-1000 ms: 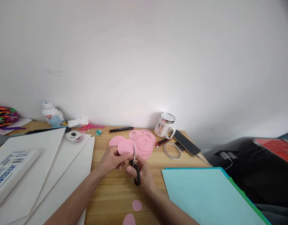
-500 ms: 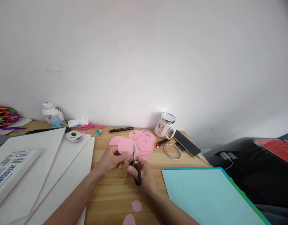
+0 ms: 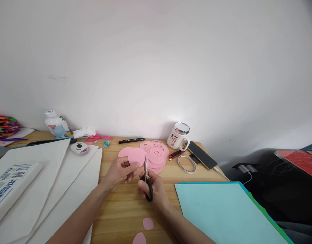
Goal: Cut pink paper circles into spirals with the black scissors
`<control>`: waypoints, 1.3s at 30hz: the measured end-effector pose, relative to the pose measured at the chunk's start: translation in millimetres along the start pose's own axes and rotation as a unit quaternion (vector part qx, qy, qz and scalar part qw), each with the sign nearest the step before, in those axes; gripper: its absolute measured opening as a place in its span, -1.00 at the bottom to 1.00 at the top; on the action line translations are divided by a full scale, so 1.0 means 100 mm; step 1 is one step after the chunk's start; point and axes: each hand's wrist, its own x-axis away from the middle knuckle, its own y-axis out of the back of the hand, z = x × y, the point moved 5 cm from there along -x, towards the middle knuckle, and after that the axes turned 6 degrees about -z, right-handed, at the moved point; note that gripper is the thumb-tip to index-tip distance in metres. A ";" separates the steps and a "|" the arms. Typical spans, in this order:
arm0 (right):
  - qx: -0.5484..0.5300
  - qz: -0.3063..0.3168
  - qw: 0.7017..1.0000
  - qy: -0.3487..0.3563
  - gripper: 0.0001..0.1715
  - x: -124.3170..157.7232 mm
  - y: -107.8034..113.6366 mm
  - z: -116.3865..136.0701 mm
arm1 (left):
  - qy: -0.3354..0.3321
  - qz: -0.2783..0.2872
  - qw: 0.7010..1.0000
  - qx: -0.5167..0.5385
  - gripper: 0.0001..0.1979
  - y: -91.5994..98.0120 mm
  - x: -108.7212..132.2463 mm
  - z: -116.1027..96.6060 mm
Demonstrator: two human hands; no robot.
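Observation:
Between its thumb and fingers, my left hand [image 3: 122,170] pinches a pink paper circle [image 3: 136,157] held above the table. My right hand [image 3: 153,185] is wrapped round the black handles of a pair of scissors [image 3: 145,173], whose blades point away from me and meet the circle's right edge. Behind the hands lies a pile of pink paper circles and rings [image 3: 157,154]. Nearer to me on the wood are two small pink paper pieces, one rounded [image 3: 148,223] and one cut off by the bottom of the view [image 3: 140,238].
White sheets [image 3: 77,189] with a boxed pack [image 3: 15,186] cover the left side. Light-blue paper [image 3: 222,206] lies at right. At the back stand a mug [image 3: 176,135], a phone [image 3: 200,155], a tape ring [image 3: 186,164], a black marker [image 3: 131,140] and a white bottle [image 3: 56,124].
The pink circle in my left hand has shifted and turned slightly against the scissor blades. My right hand and the scissors stay almost in place.

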 end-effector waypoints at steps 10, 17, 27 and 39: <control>-0.009 0.002 0.999 0.032 -0.47 0.00 -0.01 0.09 | -0.006 0.014 0.999 -0.038 -0.73 -0.01 0.01 0.00; 0.010 0.008 0.999 0.049 -0.50 0.00 -0.01 0.17 | -0.015 0.017 0.999 -0.043 -0.74 0.00 0.00 0.03; 0.023 0.009 0.999 0.038 -0.49 -0.02 0.03 0.07 | -0.022 0.018 0.999 -0.020 -0.70 0.01 -0.01 0.02; 0.017 0.005 1.000 0.011 -0.50 0.00 0.02 0.07 | -0.017 0.000 1.000 -0.008 -0.67 0.02 0.01 -0.04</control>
